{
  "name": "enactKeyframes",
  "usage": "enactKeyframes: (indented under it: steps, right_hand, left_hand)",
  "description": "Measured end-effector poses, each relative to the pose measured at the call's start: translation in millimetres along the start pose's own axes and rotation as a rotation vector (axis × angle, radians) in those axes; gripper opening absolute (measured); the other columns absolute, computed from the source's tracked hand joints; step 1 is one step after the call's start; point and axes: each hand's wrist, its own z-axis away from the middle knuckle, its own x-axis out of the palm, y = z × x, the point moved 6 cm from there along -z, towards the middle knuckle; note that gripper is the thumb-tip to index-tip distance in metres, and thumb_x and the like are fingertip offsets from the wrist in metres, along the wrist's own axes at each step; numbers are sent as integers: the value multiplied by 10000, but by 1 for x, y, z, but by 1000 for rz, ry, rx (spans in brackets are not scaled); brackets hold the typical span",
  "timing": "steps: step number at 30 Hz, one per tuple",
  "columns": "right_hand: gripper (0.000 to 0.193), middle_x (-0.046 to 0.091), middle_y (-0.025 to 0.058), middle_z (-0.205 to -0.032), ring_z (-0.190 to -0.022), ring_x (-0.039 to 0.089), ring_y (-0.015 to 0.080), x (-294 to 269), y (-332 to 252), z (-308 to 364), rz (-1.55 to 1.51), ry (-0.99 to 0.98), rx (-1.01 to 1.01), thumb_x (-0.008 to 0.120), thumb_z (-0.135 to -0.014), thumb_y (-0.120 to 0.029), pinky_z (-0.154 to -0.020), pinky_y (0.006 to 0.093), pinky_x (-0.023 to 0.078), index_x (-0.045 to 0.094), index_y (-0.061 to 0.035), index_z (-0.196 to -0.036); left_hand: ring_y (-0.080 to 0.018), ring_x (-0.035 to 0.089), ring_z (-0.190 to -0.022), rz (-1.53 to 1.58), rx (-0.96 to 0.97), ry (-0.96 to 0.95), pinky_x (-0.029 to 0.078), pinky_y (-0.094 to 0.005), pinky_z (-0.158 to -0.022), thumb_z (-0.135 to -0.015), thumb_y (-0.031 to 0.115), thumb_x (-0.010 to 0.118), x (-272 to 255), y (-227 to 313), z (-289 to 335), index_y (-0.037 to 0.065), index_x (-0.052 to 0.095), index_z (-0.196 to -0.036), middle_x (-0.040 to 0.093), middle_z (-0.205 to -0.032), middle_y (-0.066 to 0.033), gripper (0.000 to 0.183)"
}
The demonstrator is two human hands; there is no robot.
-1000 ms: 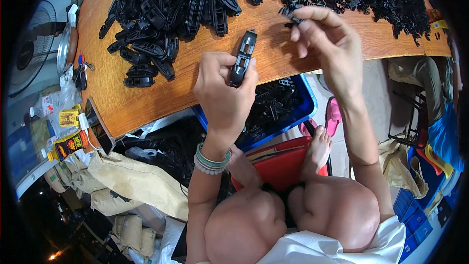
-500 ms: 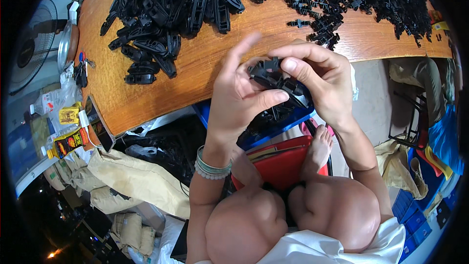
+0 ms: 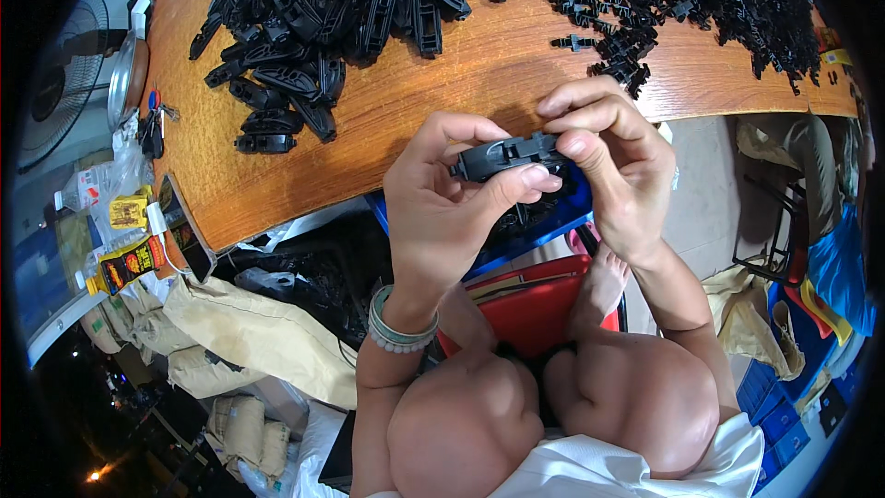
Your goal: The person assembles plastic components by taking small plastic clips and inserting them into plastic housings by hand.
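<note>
A long black plastic part [image 3: 490, 160] lies level in front of me, above the table's near edge. My left hand [image 3: 431, 198] is closed round its left end, thumb along the near side and fingers on the far side. At the other end, my right hand [image 3: 625, 161] pinches the part with thumb and fingertips, beside a raised black piece [image 3: 537, 142] on top. Whether that piece is separate, I cannot tell. Below the hands is a blue tray [image 3: 491, 260] with more black parts, partly hidden by my hands.
On the wooden table [image 3: 277, 180] lie a heap of long black plastic parts [image 3: 318, 14] and, further right, a pile of small black clips [image 3: 710, 0]. A fan [image 3: 64, 83], keys [image 3: 153, 124] and a phone [image 3: 189, 231] are at left. A red stool [image 3: 535, 304] stands between my legs.
The black part has turned from slanting to nearly level, its side now facing me. My left index finger has come down from pointing up and curls onto it. My right hand has shifted slightly right.
</note>
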Motion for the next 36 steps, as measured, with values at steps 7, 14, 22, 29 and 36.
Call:
enactKeyframes:
  steps: [7, 14, 22, 29, 36]
  right_hand:
    - [24, 606, 117, -933, -867, 572, 169, 3, 2, 4, -140, 87, 91, 621, -808, -6, -782, 282, 447, 631, 17, -808]
    - [133, 623, 133, -905, -826, 588, 198, 1, -10, 3, 257, -46, -173, 660, -779, -40, -763, 293, 449, 649, 0, -905]
    - [165, 633, 108, -779, -719, 610, 196, -1, -2, 12, 277, -25, 97, 677, -774, -58, -644, 287, 458, 652, 17, -920]
    - [155, 636, 117, -794, -747, 620, 249, 9, 5, 23, 274, -516, 259, 660, -775, -43, -663, 317, 473, 654, 12, -920]
    - [172, 583, 75, -914, -817, 526, 265, -14, -4, -46, 1082, -19, -480, 686, -695, -54, -705, 364, 436, 645, -27, -860]
  left_hand:
    - [-237, 677, -738, 16, 0, -15, 571, -259, -636, -802, -88, 590, 3, -2, 3, -52, 482, -967, 644, -837, -186, 201]
    - [-215, 670, -739, -25, 54, -36, 561, -268, -656, -808, -81, 581, -2, -4, 2, -45, 491, -965, 640, -843, -180, 185]
    - [-155, 642, -742, -58, 12, -48, 517, -229, -667, -820, -67, 555, 0, -3, 4, -58, 527, -978, 638, -836, -148, 161]
    - [-204, 640, -710, -1055, 513, 187, 496, -299, -621, -818, 82, 623, -23, 35, -37, 35, 589, -1011, 614, -833, -87, 201]
    - [-290, 601, -698, -1511, 666, 249, 490, -388, -563, -763, 33, 609, -3, 17, -63, 95, 575, -1011, 483, -930, -161, 258]
